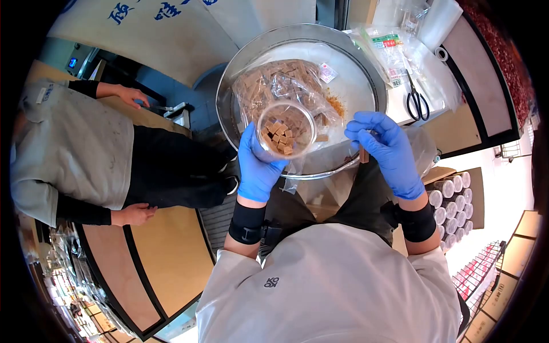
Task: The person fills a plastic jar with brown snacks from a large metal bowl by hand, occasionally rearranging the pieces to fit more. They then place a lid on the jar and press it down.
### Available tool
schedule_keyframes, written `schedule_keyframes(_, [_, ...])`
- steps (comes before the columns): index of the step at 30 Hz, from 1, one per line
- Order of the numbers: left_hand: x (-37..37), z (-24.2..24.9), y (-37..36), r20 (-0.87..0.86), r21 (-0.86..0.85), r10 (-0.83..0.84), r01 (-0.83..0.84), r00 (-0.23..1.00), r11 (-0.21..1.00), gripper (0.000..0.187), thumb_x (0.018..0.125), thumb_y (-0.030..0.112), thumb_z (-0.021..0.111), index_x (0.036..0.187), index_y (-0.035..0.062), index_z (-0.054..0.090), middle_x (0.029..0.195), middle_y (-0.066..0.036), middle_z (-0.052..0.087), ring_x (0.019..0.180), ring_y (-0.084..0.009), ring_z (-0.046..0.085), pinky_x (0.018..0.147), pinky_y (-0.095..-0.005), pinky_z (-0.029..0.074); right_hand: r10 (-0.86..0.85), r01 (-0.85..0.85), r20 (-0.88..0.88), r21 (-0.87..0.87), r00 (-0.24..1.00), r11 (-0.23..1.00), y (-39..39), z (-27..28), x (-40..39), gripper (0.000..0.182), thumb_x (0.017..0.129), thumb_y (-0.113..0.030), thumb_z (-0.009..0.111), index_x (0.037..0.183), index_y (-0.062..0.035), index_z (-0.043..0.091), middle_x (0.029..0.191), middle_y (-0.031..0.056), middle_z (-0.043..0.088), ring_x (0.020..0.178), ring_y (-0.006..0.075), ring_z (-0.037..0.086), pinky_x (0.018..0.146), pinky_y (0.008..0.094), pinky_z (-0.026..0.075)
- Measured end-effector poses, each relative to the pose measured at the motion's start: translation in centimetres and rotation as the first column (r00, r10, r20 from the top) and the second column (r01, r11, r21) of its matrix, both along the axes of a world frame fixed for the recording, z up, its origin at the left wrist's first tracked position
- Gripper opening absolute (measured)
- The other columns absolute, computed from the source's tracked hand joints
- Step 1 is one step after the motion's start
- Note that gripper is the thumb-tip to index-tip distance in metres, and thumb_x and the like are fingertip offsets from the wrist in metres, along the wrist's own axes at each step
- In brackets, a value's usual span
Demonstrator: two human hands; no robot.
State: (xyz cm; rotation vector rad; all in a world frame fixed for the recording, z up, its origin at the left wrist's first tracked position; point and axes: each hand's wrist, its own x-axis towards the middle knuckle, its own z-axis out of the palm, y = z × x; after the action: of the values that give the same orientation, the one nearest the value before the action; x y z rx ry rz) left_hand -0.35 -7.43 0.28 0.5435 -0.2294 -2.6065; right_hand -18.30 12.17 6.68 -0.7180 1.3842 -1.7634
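My left hand (255, 166), in a blue glove, is wrapped around a clear plastic jar (311, 123). Brown cubes (279, 136) lie in the bottom of the jar, which is tilted so its open mouth faces me. My right hand (384, 144), also gloved in blue, has its fingers closed on a small brown block (363, 154) that pokes out below them. Behind the jar, a large clear plastic bag (280, 77) full of similar brown blocks rests in a wide round metal tray (366, 57). A small white packet (327, 72) and orange-brown crumbs (335, 105) lie beside the bag.
Black-handled scissors (417, 106), plastic packaging (390, 54) and a clear roll (440, 24) occupy the white surface at right. Lidded jars (452, 211) stand in a carton at lower right. A co-worker (74, 148) in a grey shirt stands at left, near the counter.
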Motion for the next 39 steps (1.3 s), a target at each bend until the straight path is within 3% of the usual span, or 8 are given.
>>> schedule_keyframes(9, [-0.3,0.1,0.8,0.195,-0.304,0.068,-0.006,0.978,0.953,0.05,0.099,0.04,0.049,0.133,0.0043,0.054,0.128,-0.015,0.059,0.116,-0.0313,0.059,0.1,-0.0515,0.049,-0.178,0.147,-0.176,-0.176,0.968,0.973,0.3,1.2,0.2,0.023,0.096,0.002,0.057,0.118,0.0006,0.06,0.107,0.0095,0.069,0.1,0.0154,0.066,0.09,0.0282,0.053])
schedule_keyframes(15, [-0.7,0.3,1.7,0.168,-0.538,0.221,-0.099,0.961,0.837,0.037,0.102,0.034,0.049,0.125,0.0073,0.061,0.12,-0.006,0.063,0.112,-0.0188,0.059,0.101,-0.0348,0.045,-0.135,0.121,-0.159,-0.099,0.978,0.988,0.2,1.2,0.8,0.023,0.096,0.001,0.058,0.119,0.0002,0.059,0.111,0.0096,0.067,0.103,0.016,0.065,0.09,0.0291,0.053])
schedule_keyframes(17, [-0.9,-0.3,1.4,0.222,-0.757,0.331,-0.052,0.917,0.652,0.037,0.101,0.034,0.051,0.125,0.0065,0.061,0.119,-0.006,0.064,0.11,-0.019,0.06,0.099,-0.0357,0.047,-0.087,0.074,-0.155,-0.089,0.984,0.993,0.0,0.9,1.1,0.024,0.095,0.001,0.058,0.119,0.0002,0.058,0.112,0.0092,0.066,0.105,0.0163,0.065,0.091,0.0296,0.054])
schedule_keyframes(26, [-0.6,0.8,1.6,0.242,-0.546,0.247,-0.079,0.938,0.834,0.038,0.101,0.037,0.052,0.123,0.0083,0.062,0.114,-0.006,0.065,0.107,-0.0187,0.063,0.093,-0.0345,0.05,-0.129,0.127,-0.068,-0.022,0.989,0.992,-0.1,-2.0,0.3,0.022,0.093,0.002,0.06,0.115,-0.0003,0.058,0.103,0.0052,0.065,0.103,0.014,0.065,0.091,0.0297,0.053])
schedule_keyframes(29, [-0.9,0.7,1.6,0.28,-0.572,0.261,-0.058,0.924,0.819,0.041,0.101,0.042,0.051,0.122,0.0083,0.062,0.113,-0.006,0.066,0.103,-0.0199,0.064,0.091,-0.0365,0.052,-0.173,0.21,-0.468,0.028,0.867,0.977,0.1,-3.0,-0.2,0.014,0.092,-0.002,0.065,0.106,-0.0009,0.064,0.095,0.0026,0.066,0.093,0.0091,0.064,0.08,0.0245,0.052])
schedule_keyframes(33, [-1.0,1.0,1.6,0.375,-0.565,0.264,-0.007,0.889,0.825,0.047,0.101,0.049,0.049,0.122,0.0086,0.062,0.111,-0.006,0.066,0.097,-0.0185,0.065,0.082,-0.0362,0.053,-0.198,0.198,-0.241,-0.027,0.95,0.98,-0.1,-3.3,0.8,0.01,0.09,-0.005,0.069,0.099,-0.003,0.068,0.091,0.0005,0.067,0.079,0.0058,0.061,0.067,0.0204,0.048])
schedule_keyframes(35, [-0.6,1.3,1.2,0.503,-0.537,0.087,0.232,0.86,0.811,0.054,0.1,0.057,0.046,0.123,0.0096,0.061,0.108,-0.005,0.066,0.091,-0.0162,0.063,0.07,-0.0328,0.051,-0.174,0.17,-0.125,-0.046,0.977,0.984,-0.1,-3.2,0.8,0.011,0.089,-0.005,0.07,0.1,-0.0033,0.068,0.092,0.0004,0.068,0.076,0.0054,0.06,0.065,0.0202,0.048])
schedule_keyframes(39, [-1.0,1.7,1.5,0.533,-0.527,0.031,0.304,0.846,0.793,0.057,0.099,0.06,0.044,0.125,0.0111,0.06,0.106,-0.004,0.066,0.086,-0.0145,0.062,0.062,-0.0292,0.046,0.024,-0.002,-0.105,0.197,0.994,0.98,0.7,-2.7,-0.3,0.019,0.091,-0.008,0.068,0.109,-0.0014,0.067,0.096,0.0032,0.069,0.077,0.0066,0.063,0.066,0.0202,0.051])
